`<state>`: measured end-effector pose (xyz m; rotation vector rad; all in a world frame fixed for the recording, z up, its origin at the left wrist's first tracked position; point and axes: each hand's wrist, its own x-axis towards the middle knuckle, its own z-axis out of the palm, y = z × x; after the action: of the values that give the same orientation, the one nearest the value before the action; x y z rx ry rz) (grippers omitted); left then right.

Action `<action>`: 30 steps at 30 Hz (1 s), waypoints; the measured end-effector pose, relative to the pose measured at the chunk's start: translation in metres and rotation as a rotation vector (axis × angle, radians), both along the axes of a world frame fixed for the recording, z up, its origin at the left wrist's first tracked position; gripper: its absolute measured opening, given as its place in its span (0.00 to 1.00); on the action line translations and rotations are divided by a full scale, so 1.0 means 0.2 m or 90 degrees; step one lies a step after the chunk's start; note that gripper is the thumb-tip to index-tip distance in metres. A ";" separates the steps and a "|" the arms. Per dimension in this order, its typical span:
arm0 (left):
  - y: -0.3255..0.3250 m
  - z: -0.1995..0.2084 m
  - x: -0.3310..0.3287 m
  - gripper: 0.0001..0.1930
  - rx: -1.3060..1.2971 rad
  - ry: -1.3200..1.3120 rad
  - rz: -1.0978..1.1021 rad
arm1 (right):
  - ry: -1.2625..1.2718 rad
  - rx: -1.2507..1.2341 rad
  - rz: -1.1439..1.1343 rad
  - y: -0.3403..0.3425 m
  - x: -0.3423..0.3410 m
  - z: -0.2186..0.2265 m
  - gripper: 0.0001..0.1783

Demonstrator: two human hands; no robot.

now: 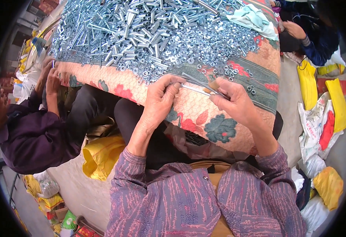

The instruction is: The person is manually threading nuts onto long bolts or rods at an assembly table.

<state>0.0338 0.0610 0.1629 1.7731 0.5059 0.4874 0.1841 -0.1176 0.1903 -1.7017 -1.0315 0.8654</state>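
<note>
Above the near edge of the cloth-covered table, my left hand (160, 95) is closed in a pinch on one end of a slim, shiny metal rod (196, 89). The rod reaches across to my right hand (236, 100), whose thumb and fingers close around its other end. Darker thin rods (198, 81) also stick out from the right hand's grip toward the left. Where the fingers cover the rod ends, their shape is hidden. Just beyond my hands lie loose nuts and washers (196, 45), and farther back is a heap of metal sleeves (141, 29).
Long bolts (78, 35) lie at the table's left side. A pale blue cloth (253, 19) rests at the far right. A co-worker (35, 126) sits at the left, another person's hand (294, 30) shows at upper right. Yellow sacks (336, 104) lie on the floor.
</note>
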 end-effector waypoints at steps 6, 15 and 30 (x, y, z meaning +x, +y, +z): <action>-0.03 0.03 -0.07 0.06 -0.526 -0.044 -0.164 | 0.179 0.060 0.050 0.05 -0.05 -0.04 0.07; -0.19 -0.02 0.03 0.07 -0.625 -0.180 -0.064 | 0.112 0.253 -0.273 0.23 -0.21 -0.11 0.10; 0.22 0.02 0.07 0.08 0.366 0.083 0.042 | -0.095 0.108 -0.150 0.11 -0.09 -0.10 0.14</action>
<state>0.0488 0.1041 0.1670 2.3551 0.5516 0.6073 0.1651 -0.0958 0.1697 -1.7201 -0.9500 0.4933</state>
